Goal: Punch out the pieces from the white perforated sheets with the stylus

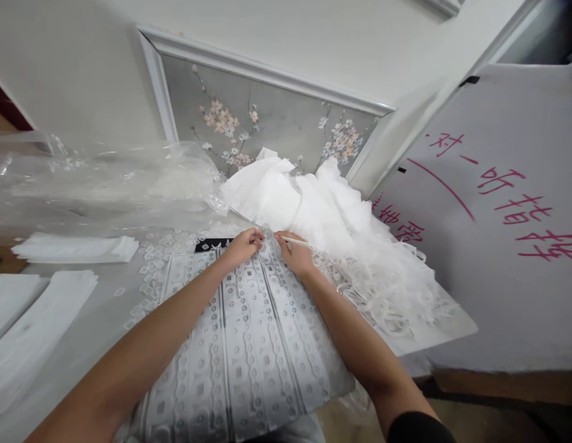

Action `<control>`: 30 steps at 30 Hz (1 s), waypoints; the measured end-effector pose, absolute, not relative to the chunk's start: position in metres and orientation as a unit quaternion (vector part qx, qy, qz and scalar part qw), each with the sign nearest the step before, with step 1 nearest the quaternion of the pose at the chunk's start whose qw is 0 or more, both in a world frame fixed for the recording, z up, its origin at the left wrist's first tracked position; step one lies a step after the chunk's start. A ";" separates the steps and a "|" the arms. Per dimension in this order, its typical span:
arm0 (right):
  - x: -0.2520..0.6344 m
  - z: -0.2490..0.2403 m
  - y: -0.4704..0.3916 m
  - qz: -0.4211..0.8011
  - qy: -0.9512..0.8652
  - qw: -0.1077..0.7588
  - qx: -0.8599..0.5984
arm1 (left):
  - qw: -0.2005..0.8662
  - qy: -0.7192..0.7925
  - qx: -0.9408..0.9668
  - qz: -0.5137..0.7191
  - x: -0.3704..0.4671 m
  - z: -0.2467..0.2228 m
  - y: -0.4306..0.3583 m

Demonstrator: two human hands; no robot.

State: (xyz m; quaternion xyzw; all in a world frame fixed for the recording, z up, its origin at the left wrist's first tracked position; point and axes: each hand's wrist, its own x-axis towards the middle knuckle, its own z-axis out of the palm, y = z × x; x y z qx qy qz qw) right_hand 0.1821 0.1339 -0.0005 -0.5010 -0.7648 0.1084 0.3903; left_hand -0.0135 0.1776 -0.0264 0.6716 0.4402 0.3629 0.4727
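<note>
My left hand (243, 247) is closed in a pinch at the far end of a patterned grey-white sheet (253, 344), on a crumpled translucent piece (268, 249). Just right of it, my right hand (295, 253) has its fingers closed round a thin white pen-like stick (293, 240) and also meets the translucent piece. Rows of small circles, squares and wavy lines run along the sheet beneath both forearms. Left of my left hand, a black strip (210, 245) carries small white star-like shapes. My fingertips partly hide the translucent piece.
Small clear square pieces (151, 271) lie scattered left of the sheet. White folded stacks (77, 247) and clear plastic wrapping (105, 184) are farther left. Ahead rises a white sheet pile (276, 191); tangled white strips (382, 292) lie right, near a whiteboard (507, 295).
</note>
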 end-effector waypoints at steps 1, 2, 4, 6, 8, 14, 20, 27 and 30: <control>0.182 0.003 0.130 0.126 -0.751 0.417 -0.497 | 0.476 0.436 0.673 0.361 -0.014 -0.025 0.177; 0.182 0.006 0.127 0.148 -0.733 0.444 -0.494 | 0.481 0.431 0.674 0.358 -0.014 -0.023 0.177; 0.183 0.012 0.124 0.211 -0.694 0.488 -0.485 | 0.490 0.422 0.676 0.354 -0.014 -0.019 0.175; 0.186 0.017 0.125 0.287 -0.653 0.519 -0.472 | 0.500 0.412 0.676 0.351 -0.015 -0.014 0.171; 0.191 0.021 0.126 0.359 -0.617 0.528 -0.460 | 0.504 0.406 0.677 0.350 -0.016 -0.008 0.166; 0.196 0.027 0.126 0.439 -0.598 0.516 -0.429 | 0.488 0.378 0.705 0.350 -0.015 0.003 0.153; 0.191 0.030 0.122 0.399 -0.646 0.469 -0.451 | 0.485 0.373 0.704 0.360 -0.014 0.002 0.156; 0.188 0.026 0.122 0.357 -0.675 0.467 -0.445 | 0.468 0.359 0.723 0.360 -0.014 0.001 0.156; 0.187 0.023 0.122 0.357 -0.671 0.464 -0.455 | 0.467 0.357 0.729 0.350 -0.015 0.004 0.153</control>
